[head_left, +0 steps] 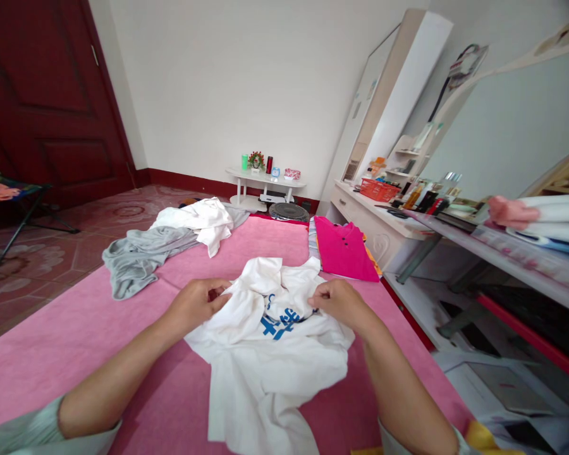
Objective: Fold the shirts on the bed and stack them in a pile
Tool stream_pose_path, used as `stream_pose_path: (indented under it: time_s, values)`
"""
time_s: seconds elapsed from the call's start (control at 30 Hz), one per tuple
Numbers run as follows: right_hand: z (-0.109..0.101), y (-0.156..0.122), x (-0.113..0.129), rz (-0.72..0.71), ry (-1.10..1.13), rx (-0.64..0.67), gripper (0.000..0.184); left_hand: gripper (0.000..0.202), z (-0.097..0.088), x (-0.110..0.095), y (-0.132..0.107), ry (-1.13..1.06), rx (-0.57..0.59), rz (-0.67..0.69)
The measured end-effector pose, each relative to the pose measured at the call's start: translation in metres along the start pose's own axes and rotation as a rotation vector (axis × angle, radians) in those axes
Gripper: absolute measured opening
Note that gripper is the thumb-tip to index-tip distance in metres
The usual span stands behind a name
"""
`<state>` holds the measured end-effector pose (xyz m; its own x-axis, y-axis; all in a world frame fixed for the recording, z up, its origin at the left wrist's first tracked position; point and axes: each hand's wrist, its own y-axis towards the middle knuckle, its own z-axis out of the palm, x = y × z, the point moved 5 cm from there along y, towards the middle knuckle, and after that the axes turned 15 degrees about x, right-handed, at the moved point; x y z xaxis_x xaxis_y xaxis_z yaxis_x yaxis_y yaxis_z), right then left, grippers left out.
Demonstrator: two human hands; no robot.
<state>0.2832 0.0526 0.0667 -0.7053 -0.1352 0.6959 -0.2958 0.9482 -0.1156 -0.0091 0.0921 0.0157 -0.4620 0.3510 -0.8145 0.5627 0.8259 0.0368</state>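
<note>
A white T-shirt (270, 360) with blue lettering lies crumpled on the pink bedspread (165, 392) in front of me. My left hand (201, 306) pinches its fabric at the left side, fingers closed. On the opposite side, my right hand (339, 303) grips the cloth near the lettering, its fingertips partly tucked behind folds. Much of the shirt's print is hidden in the creases.
Grey clothing (142, 256) and a white garment (203, 221) lie heaped at the far left of the bed. Folded at the far right is a magenta polo shirt (344, 249). A dressing table (360, 208) with bottles and a red basket (379, 189) stands along the right.
</note>
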Motion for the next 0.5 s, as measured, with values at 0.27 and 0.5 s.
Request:
stream_pose_path:
  time_s: [0.27,0.5]
  values:
    - [-0.102,-0.067,-0.079,-0.180,0.675,-1.310,0.030,0.035,-0.022,-0.037,-0.011,0.202,-0.342,0.179]
    - [-0.090,-0.038,-0.104,0.124,0.397,-0.876,0.048,0.058,0.019,-0.053,-0.010,0.323,-0.045,0.227]
